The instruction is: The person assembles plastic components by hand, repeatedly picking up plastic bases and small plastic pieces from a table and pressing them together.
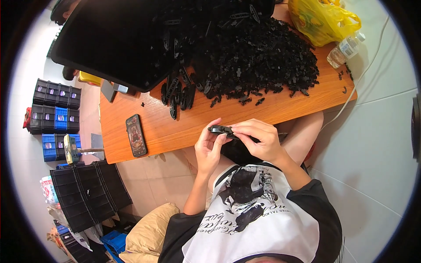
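Just off the table's front edge, my left hand grips a long black plastic part between thumb and fingers. My right hand pinches at the other end of it, fingertips closed; whether a smaller piece sits there I cannot make out. Beyond my hands, a heap of small black plastic pieces covers the far right of the wooden table. Several longer black parts, shaped like the held one, lie left of the heap. A large black tray stands at the far left.
A phone lies on the table's left. A yellow plastic bag and a clear bottle are at the far right, near a white cable. Stacked black and blue crates stand on the floor at left, with a beige cushion-like bundle nearer.
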Available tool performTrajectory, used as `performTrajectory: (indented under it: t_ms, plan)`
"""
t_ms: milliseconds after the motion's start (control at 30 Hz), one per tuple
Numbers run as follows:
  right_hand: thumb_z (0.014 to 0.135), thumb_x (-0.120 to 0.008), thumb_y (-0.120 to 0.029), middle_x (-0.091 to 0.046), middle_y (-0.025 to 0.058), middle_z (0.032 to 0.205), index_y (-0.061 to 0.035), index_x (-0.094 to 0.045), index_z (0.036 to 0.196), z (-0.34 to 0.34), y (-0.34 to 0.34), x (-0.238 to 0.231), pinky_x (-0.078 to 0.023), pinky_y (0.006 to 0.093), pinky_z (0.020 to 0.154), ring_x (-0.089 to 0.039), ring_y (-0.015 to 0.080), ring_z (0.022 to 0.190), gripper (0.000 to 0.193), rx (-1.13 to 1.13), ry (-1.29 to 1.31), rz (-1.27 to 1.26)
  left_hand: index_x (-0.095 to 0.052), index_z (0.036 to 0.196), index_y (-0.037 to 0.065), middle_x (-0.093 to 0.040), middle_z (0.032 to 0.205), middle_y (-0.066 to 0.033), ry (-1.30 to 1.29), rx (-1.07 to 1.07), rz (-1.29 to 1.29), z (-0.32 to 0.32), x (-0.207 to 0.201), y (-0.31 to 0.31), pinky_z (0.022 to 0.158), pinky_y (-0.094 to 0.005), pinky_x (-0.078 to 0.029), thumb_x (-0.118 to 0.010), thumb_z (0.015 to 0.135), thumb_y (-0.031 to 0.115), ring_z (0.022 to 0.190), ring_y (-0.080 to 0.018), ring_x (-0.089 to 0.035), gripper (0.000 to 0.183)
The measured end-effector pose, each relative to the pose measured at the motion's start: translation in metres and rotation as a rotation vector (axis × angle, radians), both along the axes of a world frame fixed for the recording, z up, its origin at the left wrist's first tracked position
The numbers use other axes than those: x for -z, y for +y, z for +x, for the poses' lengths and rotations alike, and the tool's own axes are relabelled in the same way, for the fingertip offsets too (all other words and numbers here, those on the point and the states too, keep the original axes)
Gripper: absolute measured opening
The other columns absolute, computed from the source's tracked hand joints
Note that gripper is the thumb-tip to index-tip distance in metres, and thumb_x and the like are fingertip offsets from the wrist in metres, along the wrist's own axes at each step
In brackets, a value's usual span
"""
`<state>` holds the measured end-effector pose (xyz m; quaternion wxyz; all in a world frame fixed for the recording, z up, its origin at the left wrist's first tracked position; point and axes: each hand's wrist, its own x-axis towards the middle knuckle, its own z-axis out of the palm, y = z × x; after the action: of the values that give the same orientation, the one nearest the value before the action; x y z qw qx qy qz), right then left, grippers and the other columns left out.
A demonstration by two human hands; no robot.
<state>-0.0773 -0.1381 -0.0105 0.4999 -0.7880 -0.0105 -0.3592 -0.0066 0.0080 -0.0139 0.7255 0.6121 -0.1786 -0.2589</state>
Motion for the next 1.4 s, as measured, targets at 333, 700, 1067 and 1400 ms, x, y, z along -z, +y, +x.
performTrajectory:
  t_ms: [333,700,1067,1400]
  plan:
    - [0.073,-0.069,0.002,-0.060,0.0103,0.103,0.0039,-0.059,0.097,-0.005,0.001,-0.009,-0.048,0.0297,0.084,-0.059,0.0181,0.095,0.026,-0.264,0.322,0.783,-0.041,0.124,-0.004,-0.053,0.118,-0.0141,-0.111,0.164,-0.125,0.000,-0.005,0.006,0.092,-0.0294,-0.042,-0.060,0.078,-0.008,0.106,-0.0185,-0.052,0.050]
    - [0.071,-0.068,-0.001,-0.067,0.0129,0.091,0.0042,-0.064,0.094,-0.006,0.008,-0.006,-0.050,0.0279,0.075,-0.065,0.0189,0.084,0.024,-0.079,0.290,0.293,-0.047,0.108,-0.002,-0.056,0.112,-0.0158,-0.215,0.008,-0.042,-0.013,-0.001,-0.001,0.091,-0.0296,-0.043,-0.061,0.079,-0.007,0.103,-0.0195,-0.055,0.032]
    - [0.071,-0.069,-0.003,-0.064,0.0176,0.098,0.0041,-0.062,0.100,-0.028,0.024,0.012,-0.051,0.0312,0.076,-0.065,0.0274,0.088,0.031,-0.178,0.383,0.243,-0.050,0.113,-0.004,-0.060,0.108,-0.0119,0.008,-0.029,0.033,-0.034,0.024,0.029,0.090,-0.0280,-0.042,-0.055,0.085,0.001,0.102,-0.0164,-0.055,0.029]
    - [0.077,-0.063,-0.008,-0.061,0.0181,0.106,-0.0002,-0.061,0.107,-0.064,-0.004,0.064,-0.048,0.0356,0.079,-0.059,0.0317,0.091,0.030,-0.115,0.576,-0.287,-0.057,0.105,-0.004,-0.058,0.107,-0.0174,-0.872,-0.497,0.670,0.072,0.049,0.045,0.086,-0.0387,-0.041,-0.061,0.082,0.014,0.097,-0.0325,-0.053,0.030]
